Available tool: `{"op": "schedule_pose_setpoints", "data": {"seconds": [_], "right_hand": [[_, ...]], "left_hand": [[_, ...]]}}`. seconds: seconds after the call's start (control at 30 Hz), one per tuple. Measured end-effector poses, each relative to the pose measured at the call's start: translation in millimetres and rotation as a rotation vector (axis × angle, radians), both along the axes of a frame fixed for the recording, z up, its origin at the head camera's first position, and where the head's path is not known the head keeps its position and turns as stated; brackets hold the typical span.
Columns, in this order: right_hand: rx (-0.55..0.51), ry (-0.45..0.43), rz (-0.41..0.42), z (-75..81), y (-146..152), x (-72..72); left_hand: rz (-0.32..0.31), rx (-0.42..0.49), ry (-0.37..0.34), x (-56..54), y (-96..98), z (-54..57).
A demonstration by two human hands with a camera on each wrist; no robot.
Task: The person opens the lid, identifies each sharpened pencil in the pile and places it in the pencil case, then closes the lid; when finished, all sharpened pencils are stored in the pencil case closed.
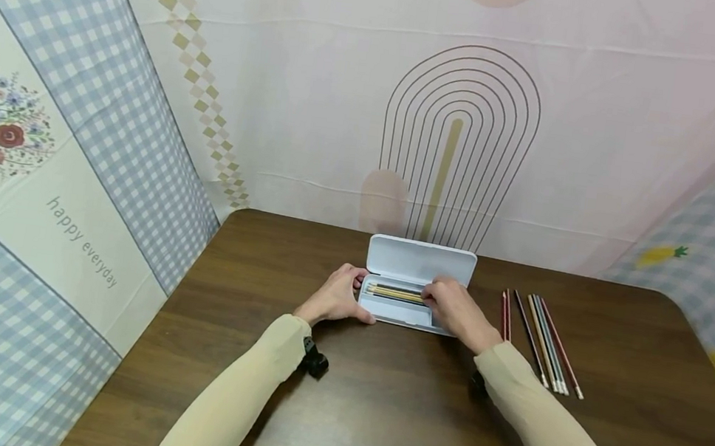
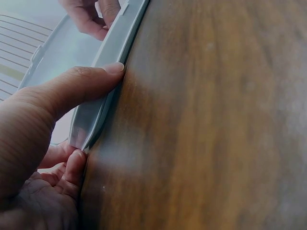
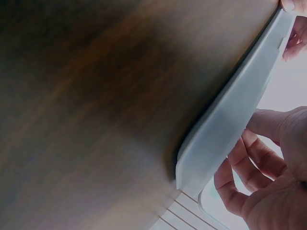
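Note:
A pale grey-blue pencil case (image 1: 395,312) lies on the brown table with its lid (image 1: 421,261) raised at the back. Several pencils (image 1: 392,293), yellow and dark, lie lengthwise inside it. My left hand (image 1: 338,296) grips the case's left end; in the left wrist view, the thumb (image 2: 91,84) presses the front wall and the other fingers curl at the end. My right hand (image 1: 451,305) reaches into the right part of the case, its curled fingertips pinching at the pencils' right ends. In the right wrist view, the case wall (image 3: 225,120) hides those fingertips.
Right of the case, several loose pencils (image 1: 544,342) in red, dark, yellow and grey lie roughly side by side on the table (image 1: 388,413). A printed cloth (image 1: 319,99) hangs behind the table's back edge, with checked cloth (image 1: 128,128) at the left.

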State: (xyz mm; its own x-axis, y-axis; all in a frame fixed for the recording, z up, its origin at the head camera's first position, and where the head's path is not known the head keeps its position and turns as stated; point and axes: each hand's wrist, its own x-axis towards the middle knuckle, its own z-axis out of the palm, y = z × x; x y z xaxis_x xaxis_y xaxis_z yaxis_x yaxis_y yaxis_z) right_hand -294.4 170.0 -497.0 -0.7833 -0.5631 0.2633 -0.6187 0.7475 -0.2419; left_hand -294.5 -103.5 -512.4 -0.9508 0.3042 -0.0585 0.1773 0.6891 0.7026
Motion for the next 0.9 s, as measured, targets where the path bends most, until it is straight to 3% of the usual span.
{"op": "schedule_pose_setpoints", "data": {"seconds": [0.33, 0.73, 0.9], "right_hand": [[-0.054, 0.044, -0.037, 0.3, 3, 9.9], [-0.154, -0.036, -0.327, 14.5, 25, 43.5], [-0.148, -0.115, -0.436, 18.7, 39, 54.8]], "left_hand": [[0.0, 0.0, 0.002, -0.1, 0.0, -1.4], [0.002, -0.002, 0.007, 0.2, 0.6, -1.5], [0.006, 0.004, 0.002, 0.8, 0.6, -1.2]]}}
